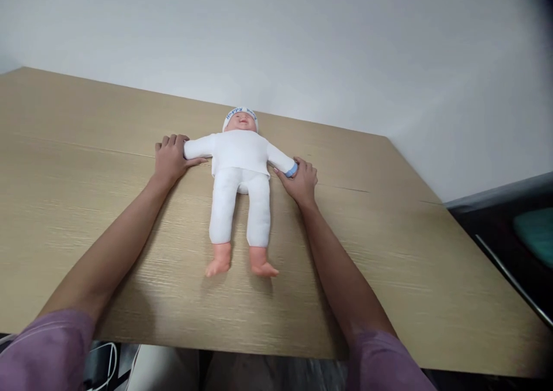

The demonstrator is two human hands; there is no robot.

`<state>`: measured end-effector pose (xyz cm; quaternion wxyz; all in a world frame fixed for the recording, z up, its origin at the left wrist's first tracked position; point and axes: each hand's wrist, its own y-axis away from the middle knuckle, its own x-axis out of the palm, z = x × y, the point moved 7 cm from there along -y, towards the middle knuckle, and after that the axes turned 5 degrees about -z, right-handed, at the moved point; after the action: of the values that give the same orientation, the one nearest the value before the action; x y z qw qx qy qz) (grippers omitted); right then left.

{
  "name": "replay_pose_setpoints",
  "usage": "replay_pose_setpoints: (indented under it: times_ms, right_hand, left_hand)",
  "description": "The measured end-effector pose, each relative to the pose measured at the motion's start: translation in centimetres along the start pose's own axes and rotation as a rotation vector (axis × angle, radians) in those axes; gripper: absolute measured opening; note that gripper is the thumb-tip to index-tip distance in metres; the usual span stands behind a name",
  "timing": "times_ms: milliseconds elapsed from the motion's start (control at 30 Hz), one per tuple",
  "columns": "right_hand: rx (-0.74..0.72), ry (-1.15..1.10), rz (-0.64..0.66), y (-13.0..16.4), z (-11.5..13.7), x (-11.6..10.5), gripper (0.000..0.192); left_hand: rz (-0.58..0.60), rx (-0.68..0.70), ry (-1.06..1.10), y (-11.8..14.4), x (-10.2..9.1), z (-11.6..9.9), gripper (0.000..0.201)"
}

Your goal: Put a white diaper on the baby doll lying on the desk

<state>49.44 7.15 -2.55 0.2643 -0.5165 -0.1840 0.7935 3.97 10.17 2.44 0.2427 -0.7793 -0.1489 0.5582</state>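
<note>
A baby doll (241, 152) in a white top, white trousers and a lettered white cap (242, 113) lies on its back on the wooden table (108, 218). Its head points to the far edge and its bare feet toward me. My left hand (171, 158) is closed around the end of the doll's arm on the left, hiding the doll's hand there. Around the other sleeve's blue cuff (292, 169), my right hand (300, 179) has its thumb and fingers wrapped. Both doll arms are stretched out sideways.
A pale wall (276, 45) rises behind the table's far edge. Beyond the right edge stands a dark object (510, 230) with a greenish panel. Below the near edge, a white cable (113, 362) hangs at the left, close to my legs.
</note>
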Motion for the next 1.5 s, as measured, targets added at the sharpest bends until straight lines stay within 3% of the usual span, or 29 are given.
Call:
replay_pose_setpoints:
  times_ms: [400, 600, 800, 967, 1100, 1333, 1500]
  right_hand:
    - [0.084, 0.102, 0.001, 3.1, 2.3, -1.5, 0.096]
    - [0.11, 0.104, 0.05, 4.6, 2.1, -1.7, 0.079]
    - [0.136, 0.095, 0.075, 4.2, 2.0, -2.1, 0.07]
    - [0.211, 0.124, 0.084, 4.9, 2.9, -3.1, 0.071]
    - [0.285, 0.15, 0.067, 7.6, 4.0, -4.7, 0.081]
    - [0.254, 0.133, 0.127, 13.8, 6.4, -8.9, 0.08]
    - [0.21, -0.007, 0.126, 20.4, 8.2, -14.0, 0.078]
  left_hand:
    - [-0.004, -0.157, 0.029, 3.4, -2.2, 0.2, 0.068]
    - [-0.017, -0.166, 0.054, 4.1, -2.5, 0.4, 0.073]
    - [-0.008, -0.199, 0.064, 3.6, -2.1, 1.0, 0.072]
    - [-0.011, -0.254, 0.089, 4.5, -2.3, 1.0, 0.085]
    - [-0.015, -0.32, 0.083, 7.5, -4.0, 0.0, 0.095]
    - [0.099, -0.277, 0.039, 14.4, -8.0, -4.1, 0.08]
    - [0.126, -0.143, 0.132, 22.8, -11.8, -8.5, 0.065]
